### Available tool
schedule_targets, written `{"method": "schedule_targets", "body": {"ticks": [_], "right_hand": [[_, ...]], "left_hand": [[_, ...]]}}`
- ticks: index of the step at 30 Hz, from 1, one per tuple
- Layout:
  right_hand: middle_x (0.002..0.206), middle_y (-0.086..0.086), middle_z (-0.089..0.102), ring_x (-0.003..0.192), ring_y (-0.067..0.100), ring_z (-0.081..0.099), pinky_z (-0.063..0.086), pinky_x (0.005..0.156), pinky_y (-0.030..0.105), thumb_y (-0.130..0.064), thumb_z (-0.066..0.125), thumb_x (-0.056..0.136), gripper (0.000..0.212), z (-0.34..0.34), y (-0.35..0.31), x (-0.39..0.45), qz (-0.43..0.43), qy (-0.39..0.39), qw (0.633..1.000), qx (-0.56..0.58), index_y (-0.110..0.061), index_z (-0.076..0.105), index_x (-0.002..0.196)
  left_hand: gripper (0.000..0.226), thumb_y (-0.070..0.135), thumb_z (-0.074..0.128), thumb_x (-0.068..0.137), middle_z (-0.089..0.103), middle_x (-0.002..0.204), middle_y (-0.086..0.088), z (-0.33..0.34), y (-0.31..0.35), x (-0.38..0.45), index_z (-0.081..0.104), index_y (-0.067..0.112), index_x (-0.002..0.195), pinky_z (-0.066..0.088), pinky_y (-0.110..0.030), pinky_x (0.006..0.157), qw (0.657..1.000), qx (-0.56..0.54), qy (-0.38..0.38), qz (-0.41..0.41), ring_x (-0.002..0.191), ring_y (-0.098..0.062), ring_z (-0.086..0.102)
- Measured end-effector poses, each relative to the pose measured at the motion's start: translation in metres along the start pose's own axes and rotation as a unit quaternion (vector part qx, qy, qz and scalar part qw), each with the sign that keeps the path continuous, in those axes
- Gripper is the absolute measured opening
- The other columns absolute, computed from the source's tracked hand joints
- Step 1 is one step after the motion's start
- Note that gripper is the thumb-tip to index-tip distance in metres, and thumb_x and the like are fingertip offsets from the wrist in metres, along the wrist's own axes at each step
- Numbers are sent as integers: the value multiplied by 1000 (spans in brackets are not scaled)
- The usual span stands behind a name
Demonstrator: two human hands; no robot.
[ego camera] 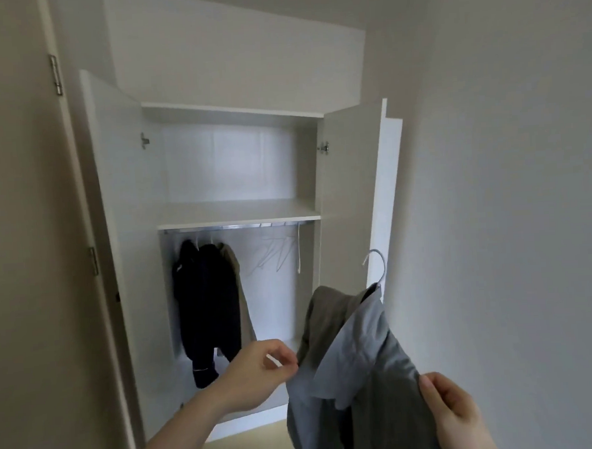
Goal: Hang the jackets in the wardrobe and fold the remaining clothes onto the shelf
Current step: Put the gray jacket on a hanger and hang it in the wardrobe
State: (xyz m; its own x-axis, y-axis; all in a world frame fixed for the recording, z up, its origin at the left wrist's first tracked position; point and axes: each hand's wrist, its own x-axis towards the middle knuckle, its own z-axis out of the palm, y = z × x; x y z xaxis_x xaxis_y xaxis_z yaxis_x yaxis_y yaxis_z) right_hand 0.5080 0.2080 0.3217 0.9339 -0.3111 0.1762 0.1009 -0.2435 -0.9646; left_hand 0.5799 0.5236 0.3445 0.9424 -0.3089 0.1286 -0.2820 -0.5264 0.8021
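In front of the open wardrobe point(239, 213), low and to the right of its right door, a grey jacket point(357, 368) hangs on a pale hanger point(377, 268) whose hook rises above the collar, just in front of that door's edge. The left hand point(261, 367) reaches in from below the wardrobe's opening and pinches the jacket's left front edge between thumb and fingertips, the other fingers curled. The right hand point(448, 408), further right of the wardrobe and lower, grips the jacket's right side, thumb on the near face of the cloth and fingers curled behind it. The jacket's lining shows a lighter blue-grey where the front folds back.

Inside the wardrobe, a metal rail point(236, 226) runs under the shelf point(235, 212). At the left end of the rail hang dark jackets point(206, 304), close together, with a beige garment point(239, 289) just to their right, touching them. Toward the right end of the rail hang several bare white hangers point(272, 256), bunched and tilted. The shelf above the rail holds no folded clothes yet, and both wardrobe doors stand wide open
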Motion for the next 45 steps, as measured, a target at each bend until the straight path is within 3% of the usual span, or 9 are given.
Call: {"method": "schedule_targets", "body": {"ticks": [7, 11, 15, 20, 24, 26, 31, 36, 45], "right_hand": [[55, 1, 59, 50, 3, 49, 38, 53, 18, -16, 57, 102, 32, 87, 24, 75, 27, -33, 999, -31, -9, 67, 72], [69, 5, 64, 74, 21, 60, 46, 74, 35, -30, 53, 102, 30, 131, 28, 122, 42, -73, 995, -54, -19, 67, 78], [70, 1, 65, 75, 18, 60, 42, 62, 11, -22, 52, 104, 28, 176, 28, 169, 28, -111, 993, -34, -11, 66, 82], [80, 6, 63, 81, 17, 60, 44, 71, 24, -21, 50, 106, 25, 232, 35, 231, 19, -164, 986, -4, -11, 62, 86], [75, -8, 63, 70, -4, 59, 48, 67, 12, -22, 48, 107, 23, 264, 44, 276, 4, -224, 974, -13, -15, 60, 89], [82, -10, 66, 78, -3, 63, 52, 73, 15, -28, 44, 108, 21, 276, 45, 298, 7, -284, 958, -32, -17, 59, 97], [115, -5, 67, 106, 10, 65, 52, 103, 30, -35, 38, 109, 21, 311, 48, 348, 17, -389, 919, -65, -27, 52, 122], [98, -7, 70, 89, 17, 68, 59, 83, 30, -38, 47, 106, 13, 344, 66, 410, -31, -487, 871, -61, -36, 60, 109], [107, -2, 65, 79, 16, 70, 58, 67, 30, -30, 55, 103, 10, 438, 109, 571, 5, -391, 908, -150, -26, 60, 111]], "left_hand": [[5, 38, 70, 93, 69, 92, 25, -37, -69, 56, 73, 41, 91, 55, -17, 77, 997, -6, 31, -67, 91, -2, 68], [8, 31, 70, 95, 71, 92, 17, -60, -93, 91, 73, 38, 91, 56, -20, 81, 993, -5, 72, -91, 92, -6, 68], [9, 33, 66, 97, 73, 90, 10, -71, -99, 129, 75, 33, 94, 54, -18, 73, 992, -28, 73, -95, 87, -8, 70], [29, 50, 59, 98, 76, 91, 5, -63, -98, 198, 78, 29, 95, 53, -22, 66, 988, -77, -3, -132, 80, -10, 72], [50, 75, 54, 83, 76, 94, 8, -52, -108, 266, 76, 32, 94, 60, -29, 80, 983, -84, -17, -165, 84, -12, 74], [52, 81, 57, 76, 75, 84, 8, -49, -114, 296, 75, 33, 86, 59, -25, 74, 982, -72, 9, -173, 76, -8, 73], [29, 43, 69, 87, 59, 59, 5, -54, -147, 352, 65, 22, 67, 51, -24, 64, 974, -29, 86, -205, 57, -6, 59], [34, 19, 65, 92, 55, 53, 1, -79, -185, 388, 55, 22, 59, 51, -24, 54, 959, -50, 116, -255, 49, -12, 59], [22, 21, 65, 97, 63, 54, 4, -123, -263, 433, 61, 12, 77, 55, -21, 59, 957, -54, 38, -284, 53, -11, 66]]}}
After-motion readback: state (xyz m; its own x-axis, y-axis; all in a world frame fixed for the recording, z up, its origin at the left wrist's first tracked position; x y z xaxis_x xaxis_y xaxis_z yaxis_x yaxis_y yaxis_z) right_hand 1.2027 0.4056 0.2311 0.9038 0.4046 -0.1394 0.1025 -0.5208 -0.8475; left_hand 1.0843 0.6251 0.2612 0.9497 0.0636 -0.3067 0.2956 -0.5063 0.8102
